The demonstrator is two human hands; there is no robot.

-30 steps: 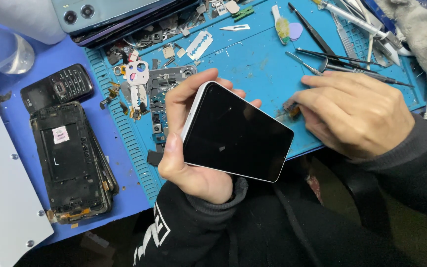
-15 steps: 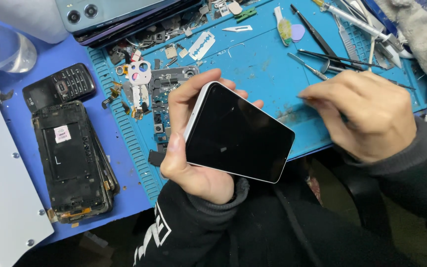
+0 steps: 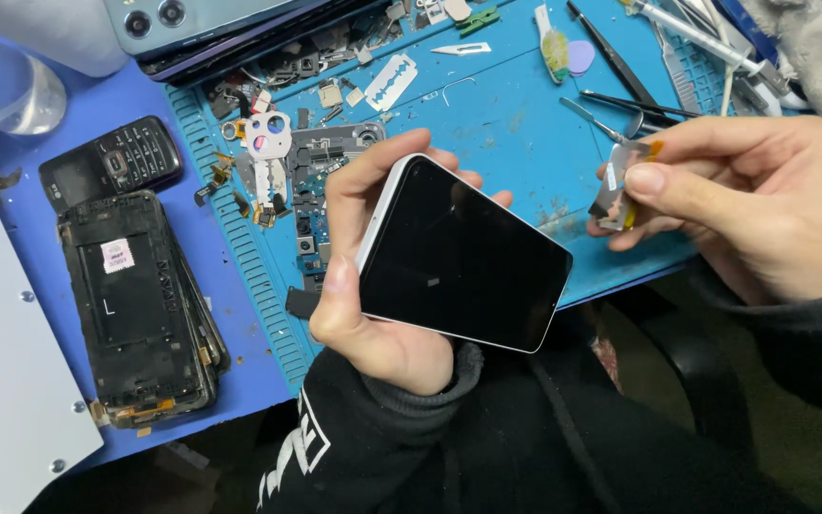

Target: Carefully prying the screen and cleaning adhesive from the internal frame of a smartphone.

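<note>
Hands: left cradles phone, right pinches maybe foil part.

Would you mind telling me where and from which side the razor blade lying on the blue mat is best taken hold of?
Judging by its pose, take the razor blade by its two short ends, coming from above. It lies flat on the blue mat, its long sides are the sharp ones, and small parts crowd its left.
</note>
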